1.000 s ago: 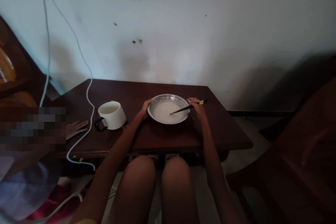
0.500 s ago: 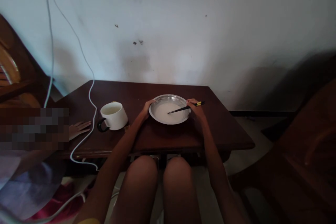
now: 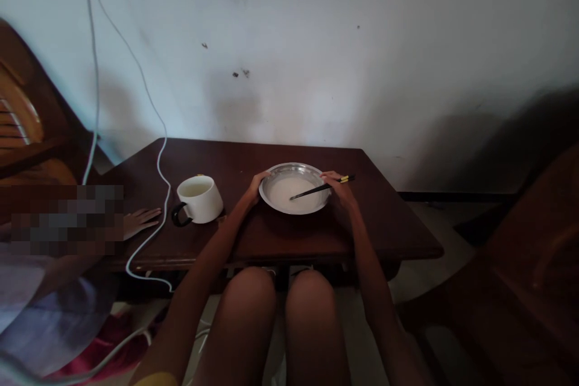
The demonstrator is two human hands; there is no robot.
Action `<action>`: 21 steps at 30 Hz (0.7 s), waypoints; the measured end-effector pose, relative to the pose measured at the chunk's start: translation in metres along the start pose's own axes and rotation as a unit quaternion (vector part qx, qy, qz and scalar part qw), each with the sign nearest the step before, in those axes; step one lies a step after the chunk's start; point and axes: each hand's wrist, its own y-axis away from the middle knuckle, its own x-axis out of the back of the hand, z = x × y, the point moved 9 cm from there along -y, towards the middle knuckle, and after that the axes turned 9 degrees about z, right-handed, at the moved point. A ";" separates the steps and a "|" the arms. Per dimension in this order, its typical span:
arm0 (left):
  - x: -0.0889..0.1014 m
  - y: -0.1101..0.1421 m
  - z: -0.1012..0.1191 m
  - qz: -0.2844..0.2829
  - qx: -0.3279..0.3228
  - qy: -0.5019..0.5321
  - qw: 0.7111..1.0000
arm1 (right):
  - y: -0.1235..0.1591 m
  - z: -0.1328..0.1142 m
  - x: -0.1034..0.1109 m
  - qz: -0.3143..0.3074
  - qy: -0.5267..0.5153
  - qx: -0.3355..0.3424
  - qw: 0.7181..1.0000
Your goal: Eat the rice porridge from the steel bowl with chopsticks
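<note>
A round metal bowl [image 3: 294, 211] with a pale, milky liquid [image 3: 284, 189] in it stands on the dark wooden table [image 3: 280, 241]. At its left rim, my left hand [image 3: 257, 186] is closed on the edge. On the opposite side my right hand [image 3: 337, 186] holds a pair of black chopsticks [image 3: 312, 191] with yellow bands near the ends, its fingers also at the bowl's right rim. The chopstick tips slant down into the liquid near the middle. Some of my right fingers are hidden behind the hand.
Left of the bowl stands a white mug [image 3: 204, 204] with a black handle. Another person's hand [image 3: 141, 222] lies on the table's left end. A white cable [image 3: 165, 193] runs across the tabletop there. Wooden chairs stand at both sides, and a wall [image 3: 294, 72] rises behind the table.
The view has turned slightly left, so everything sits a little further right in it. Both hands, the bowl and the chopsticks keep about the same positions relative to each other.
</note>
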 end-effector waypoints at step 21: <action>-0.002 0.002 0.002 -0.007 -0.006 0.004 1.000 | -0.004 0.004 0.000 0.026 0.008 -0.004 1.000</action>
